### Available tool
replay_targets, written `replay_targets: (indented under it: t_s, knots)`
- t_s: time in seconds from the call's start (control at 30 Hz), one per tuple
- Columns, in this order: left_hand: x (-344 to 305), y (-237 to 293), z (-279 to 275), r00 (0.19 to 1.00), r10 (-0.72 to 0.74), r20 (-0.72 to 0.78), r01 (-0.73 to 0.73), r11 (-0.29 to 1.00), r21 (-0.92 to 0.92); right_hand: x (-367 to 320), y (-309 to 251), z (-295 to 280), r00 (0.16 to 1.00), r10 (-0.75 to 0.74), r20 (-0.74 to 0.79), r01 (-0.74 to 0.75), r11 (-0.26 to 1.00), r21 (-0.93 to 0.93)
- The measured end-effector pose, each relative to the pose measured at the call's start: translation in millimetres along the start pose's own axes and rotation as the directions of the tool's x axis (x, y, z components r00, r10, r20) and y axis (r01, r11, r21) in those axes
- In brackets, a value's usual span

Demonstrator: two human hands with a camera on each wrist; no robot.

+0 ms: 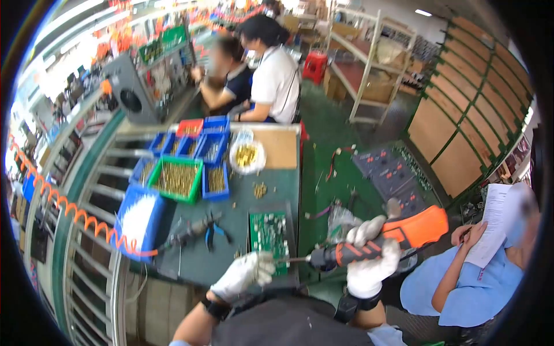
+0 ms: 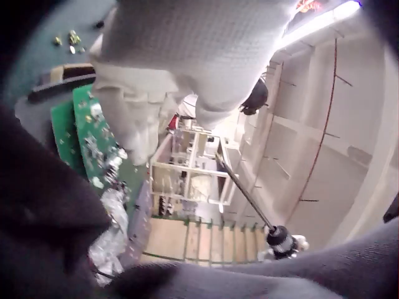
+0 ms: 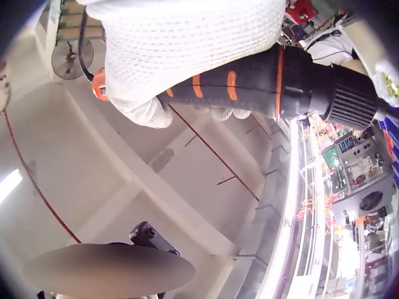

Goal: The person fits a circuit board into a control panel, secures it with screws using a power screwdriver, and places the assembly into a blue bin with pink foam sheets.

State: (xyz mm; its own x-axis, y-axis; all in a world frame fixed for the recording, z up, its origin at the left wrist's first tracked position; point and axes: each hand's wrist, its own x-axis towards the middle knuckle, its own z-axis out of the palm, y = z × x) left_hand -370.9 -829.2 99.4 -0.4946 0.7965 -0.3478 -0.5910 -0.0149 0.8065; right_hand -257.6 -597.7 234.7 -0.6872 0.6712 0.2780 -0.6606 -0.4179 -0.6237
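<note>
My gloved right hand (image 1: pixel 372 268) grips an orange-and-black electric screwdriver (image 1: pixel 358 252), fingers wrapped round its body. The tool lies nearly level, its long thin bit (image 2: pixel 246 193) pointing left. My gloved left hand (image 1: pixel 245 275) is at the bit's tip, fingers bent; I cannot tell whether they pinch anything. Just beyond the left fingers, a green circuit board (image 1: pixel 268 233) lies at the bench's right edge. The right wrist view shows the tool's ribbed black collar (image 3: pixel 352 96) and the white glove over its body.
Blue bins (image 1: pixel 216 180), a green bin of screws (image 1: pixel 176 179) and a white bowl of brass parts (image 1: pixel 248 155) stand on the bench. Pliers (image 1: pixel 216 230) lie nearer. A person with papers (image 1: pixel 490 225) is close on my right; two people are beyond the bench. An orange coiled hose (image 1: pixel 75 210) runs left.
</note>
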Motion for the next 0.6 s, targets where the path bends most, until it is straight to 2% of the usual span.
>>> replay_targets:
  t_s: [0.03, 0.07, 0.1, 0.13, 0.17, 0.2, 0.23, 0.27, 0.37, 0.4, 0.47, 0.6]
  knots:
    - [1, -4, -5, 0.995, 0.025, -0.092, -0.017, 0.996, 0.091, 2, -3, 0, 0.996, -0.035, 0.077, 0.041, 0.997, -0.073]
    - [1, -4, -8, 0.982, 0.031, -0.184, 0.012, 0.973, 0.229, 0, -2, -3, 0.996, -0.051, 0.07, 0.057, 0.995, -0.085]
    - [6, -16, -16, 0.957, 0.19, -0.219, -0.077, 0.896, 0.438, -1, -1, -8, 0.996, -0.039, 0.085, 0.05, 0.99, -0.134]
    - [10, -25, -23, 0.913, 0.348, -0.213, -0.143, 0.761, 0.633, -4, 2, -13, 0.994, -0.032, 0.102, 0.05, 0.983, -0.179]
    - [10, -23, -23, 0.913, 0.343, -0.222, -0.136, 0.767, 0.627, -8, 6, -16, 0.995, -0.015, 0.103, 0.038, 0.974, -0.222]
    - [13, -14, -21, 0.885, 0.461, -0.069, -0.139, 0.403, 0.904, -11, 11, -19, 0.994, -0.002, 0.105, 0.029, 0.964, -0.265]
    - [17, -8, -20, 0.86, 0.496, 0.122, -0.114, -0.046, 0.992, -15, 18, -21, 0.995, 0.008, 0.103, 0.019, 0.965, -0.262]
    - [22, -7, -18, 0.86, 0.496, 0.118, -0.113, -0.04, 0.993, -16, 22, -23, 0.991, 0.043, 0.129, -0.009, 0.969, -0.248]
    - [41, -15, -14, 0.892, 0.417, 0.174, -0.122, -0.149, 0.981, -17, 38, -27, 0.973, 0.104, 0.208, -0.036, 0.951, -0.306]
    - [46, -21, -15, 0.892, 0.416, 0.174, -0.123, -0.146, 0.982, -18, 39, -15, 0.975, 0.106, 0.197, -0.047, 0.959, -0.28]
    - [54, -28, -15, 0.904, 0.399, 0.156, -0.082, -0.196, 0.977, -21, 51, -21, 0.978, 0.129, 0.162, -0.066, 0.934, -0.35]
    - [54, -30, -17, 0.911, 0.392, 0.126, -0.06, -0.177, 0.982, -23, 65, -26, 0.977, 0.145, 0.159, -0.076, 0.923, -0.376]
